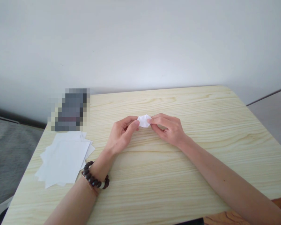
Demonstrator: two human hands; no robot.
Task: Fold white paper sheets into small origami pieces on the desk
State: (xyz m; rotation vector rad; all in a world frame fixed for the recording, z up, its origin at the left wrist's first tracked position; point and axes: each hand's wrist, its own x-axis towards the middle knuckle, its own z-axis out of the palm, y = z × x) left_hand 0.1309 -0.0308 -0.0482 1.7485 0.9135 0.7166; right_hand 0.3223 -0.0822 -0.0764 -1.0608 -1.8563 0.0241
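In the head view, one small folded white paper sits at the frame's centre, pinched by the left hand at its left end and the right hand at its right. One pile of white sheets, too overlapped to count, lies lower left; just above it, one dark object is pixelated beyond reading. The wood-grain tabletop stretches rightward to a rounded upper-right corner, its far edge along the pale wall.
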